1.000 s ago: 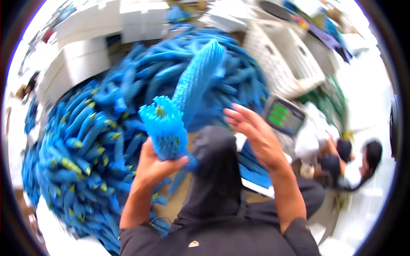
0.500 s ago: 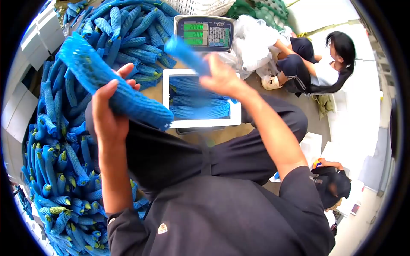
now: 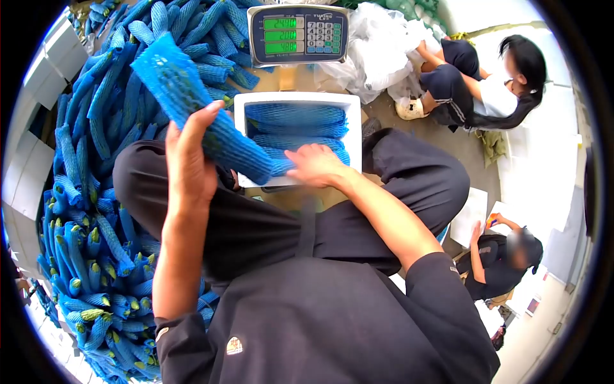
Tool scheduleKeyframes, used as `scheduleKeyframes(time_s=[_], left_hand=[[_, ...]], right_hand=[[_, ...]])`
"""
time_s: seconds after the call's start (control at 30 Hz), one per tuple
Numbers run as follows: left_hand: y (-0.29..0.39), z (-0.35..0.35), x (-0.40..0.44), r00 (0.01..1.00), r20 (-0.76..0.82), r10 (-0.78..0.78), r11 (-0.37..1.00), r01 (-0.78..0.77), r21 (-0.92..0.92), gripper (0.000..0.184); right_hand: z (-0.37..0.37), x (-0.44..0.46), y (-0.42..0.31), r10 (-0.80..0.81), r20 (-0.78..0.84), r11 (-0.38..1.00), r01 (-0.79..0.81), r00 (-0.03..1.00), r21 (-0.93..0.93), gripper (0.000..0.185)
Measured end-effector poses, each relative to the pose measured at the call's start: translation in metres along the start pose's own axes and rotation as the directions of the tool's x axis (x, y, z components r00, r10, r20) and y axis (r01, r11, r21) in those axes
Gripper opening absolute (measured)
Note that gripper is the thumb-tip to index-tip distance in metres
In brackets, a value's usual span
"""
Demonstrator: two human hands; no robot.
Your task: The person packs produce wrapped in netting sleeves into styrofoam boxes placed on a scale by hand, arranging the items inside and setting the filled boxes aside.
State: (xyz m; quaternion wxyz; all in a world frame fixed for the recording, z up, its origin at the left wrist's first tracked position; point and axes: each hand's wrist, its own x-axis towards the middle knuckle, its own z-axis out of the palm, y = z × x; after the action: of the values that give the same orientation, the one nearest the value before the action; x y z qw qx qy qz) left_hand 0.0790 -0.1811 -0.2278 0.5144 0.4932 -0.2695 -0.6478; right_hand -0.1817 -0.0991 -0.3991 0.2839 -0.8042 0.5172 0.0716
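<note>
While the left hand (image 3: 188, 160) keeps its grip closed around a netted vegetable (image 3: 185, 83), the scale (image 3: 299, 35) reads higher, so the white box (image 3: 297, 98) likely holds one more netted piece (image 3: 288, 141) under the right hand (image 3: 318, 168), whose grip I cannot tell.

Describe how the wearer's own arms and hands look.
The left hand and right hand are bare; no gloves or wristbands show. The forearms are uncovered below dark short sleeves, each with a small pale mark, too small to read.
</note>
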Motion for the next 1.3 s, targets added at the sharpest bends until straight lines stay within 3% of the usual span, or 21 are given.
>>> scheduleKeyframes(time_s=[0.13, 0.23, 0.27, 0.3, 0.33, 0.37, 0.4, 0.43, 0.5, 0.53, 0.57, 0.63, 0.67, 0.7, 0.77, 0.83, 0.9, 0.97, 1.03, 1.13, 1.3], left_hand=[[-0.04, 0.026, 0.018, 0.999, 0.033, -0.02, 0.994, 0.023, -0.109, 0.023], [-0.07, 0.039, 0.034, 0.998, 0.014, -0.061, 0.98, 0.062, -0.19, 0.016], [-0.078, 0.045, 0.035, 1.0, 0.003, -0.031, 0.975, 0.031, -0.221, 0.016], [-0.088, 0.044, 0.038, 0.998, 0.024, -0.05, 0.972, 0.054, -0.231, 0.017], [-0.093, 0.044, 0.037, 0.997, 0.045, -0.058, 0.972, 0.067, -0.225, 0.019], [-0.098, 0.046, 0.035, 0.996, 0.067, -0.067, 0.972, 0.08, -0.22, 0.02], [-0.108, 0.046, 0.035, 0.993, 0.105, -0.048, 0.973, 0.07, -0.218, 0.024], [-0.117, 0.048, 0.033, 0.988, 0.134, -0.079, 0.963, 0.11, -0.247, 0.04], [-0.124, 0.048, 0.029, 0.951, 0.214, -0.224, 0.936, 0.271, -0.223, 0.048], [-0.123, 0.047, 0.029, 0.922, 0.26, -0.287, 0.926, 0.337, -0.172, 0.05], [-0.12, 0.044, 0.029, 0.906, 0.24, -0.347, 0.938, 0.337, 0.081, 0.057], [-0.132, 0.023, 0.032, 0.893, 0.427, -0.139, 0.92, -0.043, 0.389, 0.065], [-0.096, 0.025, 0.017, 0.901, 0.346, -0.262, 0.687, -0.078, 0.723, 0.062], [-0.101, 0.019, 0.0, 0.945, 0.309, -0.104, 0.398, -0.245, 0.884, 0.065], [-0.068, 0.015, -0.02, 0.919, 0.395, -0.011, 0.558, -0.322, 0.764, 0.068], [-0.006, 0.01, -0.039, 0.912, 0.377, 0.16, 0.779, -0.351, 0.519, 0.067], [0.044, -0.025, -0.051, 0.856, 0.279, 0.434, 0.682, -0.515, 0.52, 0.06], [0.078, -0.076, -0.057, 0.738, 0.069, 0.671, 0.578, -0.58, 0.574, 0.056], [0.104, -0.134, -0.06, 0.705, -0.127, 0.698, 0.552, -0.417, 0.722, 0.052], [0.085, -0.271, -0.058, 0.712, -0.328, 0.621, 0.676, -0.275, 0.684, 0.051], [-0.067, -0.423, -0.097, 0.643, -0.688, 0.336, 0.754, 0.253, 0.606, 0.057]], right_hand=[[-0.001, 0.011, -0.013, 0.197, 0.123, 0.978, -0.203, 0.973, 0.037, 0.056], [-0.005, 0.017, 0.004, 0.222, 0.176, 0.949, -0.254, 0.959, 0.188, 0.048], [-0.006, 0.024, 0.026, 0.182, 0.245, 0.886, -0.266, 0.952, 0.379, 0.042], [-0.035, 0.016, 0.03, -0.001, 0.021, 0.674, -0.014, 1.0, 0.739, 0.036], [-0.052, 0.035, 0.045, 0.107, 0.18, 0.589, -0.209, 0.978, 0.781, 0.038], [-0.086, 0.018, 0.023, 0.283, 0.098, 0.207, -0.161, 0.954, 0.965, 0.047], [-0.086, 0.021, 0.029, 0.221, 0.021, 0.04, -0.03, 0.975, 0.999, 0.055], [-0.111, 0.017, 0.014, 0.092, -0.028, 0.003, 0.027, 0.995, 1.0, 0.066], [-0.137, 0.015, -0.013, 0.008, -0.11, 0.584, 0.085, 0.994, 0.807, 0.075], [-0.145, 0.009, -0.024, 0.137, -0.015, 0.764, -0.096, 0.99, 0.638, 0.075], [-0.129, 0.015, -0.018, 0.194, -0.062, 0.724, -0.1, 0.979, 0.682, 0.068], [-0.083, 0.025, 0.013, 0.077, -0.243, 0.798, 0.087, 0.967, 0.597, 0.071], [-0.076, 0.025, 0.017, 0.086, -0.238, 0.932, 0.006, 0.967, 0.361, 0.074], [-0.064, 0.024, 0.021, 0.071, -0.164, 0.967, -0.027, 0.984, 0.255, 0.075], [-0.036, 0.025, 0.031, 0.067, -0.028, 0.997, -0.066, 0.997, 0.026, 0.076], [-0.024, 0.022, 0.023, 0.065, -0.033, 0.998, -0.065, 0.997, 0.003, 0.088], [-0.06, 0.024, 0.004, 0.03, 0.132, 0.998, -0.024, 0.991, -0.053, 0.097], [-0.039, 0.019, 0.002, -0.067, -0.005, 0.994, 0.067, 0.998, -0.088, 0.103], [-0.01, 0.01, 0.009, -0.039, -0.031, 0.988, 0.034, 0.999, -0.148, 0.104], [-0.013, 0.02, 0.016, 0.025, 0.033, 0.989, -0.02, 0.999, -0.15, 0.103], [-0.013, 0.014, 0.009, 0.025, -0.027, 0.99, -0.028, 0.999, -0.137, 0.095]])
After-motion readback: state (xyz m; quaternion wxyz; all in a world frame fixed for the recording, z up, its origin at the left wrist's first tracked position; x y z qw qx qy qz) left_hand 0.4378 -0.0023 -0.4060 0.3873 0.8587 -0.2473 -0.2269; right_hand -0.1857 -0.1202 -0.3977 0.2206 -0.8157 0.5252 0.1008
